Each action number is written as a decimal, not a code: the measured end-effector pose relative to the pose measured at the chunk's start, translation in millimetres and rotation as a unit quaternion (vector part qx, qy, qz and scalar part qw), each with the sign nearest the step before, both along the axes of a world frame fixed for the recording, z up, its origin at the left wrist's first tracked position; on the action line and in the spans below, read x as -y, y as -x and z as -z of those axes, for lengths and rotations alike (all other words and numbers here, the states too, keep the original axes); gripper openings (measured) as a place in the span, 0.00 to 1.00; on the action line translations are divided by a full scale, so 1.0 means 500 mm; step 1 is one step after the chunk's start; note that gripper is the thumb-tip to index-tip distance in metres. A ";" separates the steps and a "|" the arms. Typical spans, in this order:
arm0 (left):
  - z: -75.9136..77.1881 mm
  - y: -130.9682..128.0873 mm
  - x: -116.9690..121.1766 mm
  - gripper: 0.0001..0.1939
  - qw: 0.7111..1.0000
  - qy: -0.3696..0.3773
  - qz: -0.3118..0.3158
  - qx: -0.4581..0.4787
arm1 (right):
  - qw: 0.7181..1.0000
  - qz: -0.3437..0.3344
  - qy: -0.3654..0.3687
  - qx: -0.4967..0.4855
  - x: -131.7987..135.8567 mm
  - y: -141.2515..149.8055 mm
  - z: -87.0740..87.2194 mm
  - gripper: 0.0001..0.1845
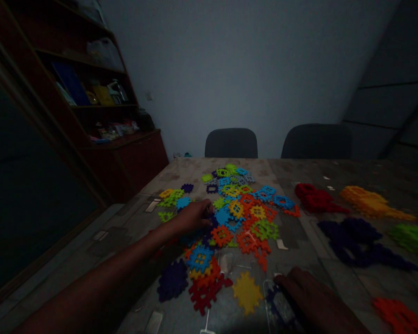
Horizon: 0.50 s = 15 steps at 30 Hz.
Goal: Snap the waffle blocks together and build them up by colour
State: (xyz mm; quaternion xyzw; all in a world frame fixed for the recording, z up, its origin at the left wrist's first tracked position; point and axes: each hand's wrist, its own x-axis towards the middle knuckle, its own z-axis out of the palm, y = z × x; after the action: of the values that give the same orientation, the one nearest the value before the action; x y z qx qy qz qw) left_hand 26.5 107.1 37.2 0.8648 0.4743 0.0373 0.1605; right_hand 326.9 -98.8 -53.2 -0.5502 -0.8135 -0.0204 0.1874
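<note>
My left hand [195, 215] reaches into a loose heap of interlocking plastic building tiles. Its thumb and forefinger are curved and apart, beside a dark purple tile [213, 221]; no tile is visibly lifted. Close to its fingertips lie a plain light-blue tile [223, 216] and an orange window tile [222, 235]. My right hand [308, 292], low in the view, has its fingers closed on a dark purple tile [281, 306] with an opening in it. The palm hides part of that tile. Left of it lies a yellow tile [247, 292].
Sorted groups lie on the right: red tiles [313, 198], yellow-orange tiles [367, 202], purple tiles [358, 239], green tiles [413, 237] and orange tiles [400, 315]. Two chairs [231, 143] stand behind the patterned tabletop [125, 246]. A wooden shelf unit [132, 155] is at left.
</note>
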 end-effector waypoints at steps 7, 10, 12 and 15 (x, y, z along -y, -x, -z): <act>-0.013 0.022 0.001 0.15 0.989 -0.093 -0.033 0.111 | 0.999 0.022 0.009 -0.024 -0.007 0.006 0.001 0.39; -0.016 0.031 0.007 0.09 0.977 -0.151 -0.020 0.151 | 0.999 0.028 0.018 -0.015 -0.006 0.009 0.002 0.37; -0.018 0.035 0.018 0.06 0.966 -0.193 0.008 0.171 | 0.999 0.033 0.027 -0.011 -0.005 0.005 0.003 0.38; -0.020 0.039 0.037 0.04 0.949 -0.237 0.077 0.191 | 0.996 0.048 0.071 -0.014 -0.005 -0.016 0.000 0.42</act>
State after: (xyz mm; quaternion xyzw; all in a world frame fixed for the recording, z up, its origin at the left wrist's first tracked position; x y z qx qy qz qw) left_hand 7.0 88.5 47.4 0.8886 0.3441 0.3004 0.0405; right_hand 334.8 -96.1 -53.1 -0.6008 -0.7827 0.0365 0.1581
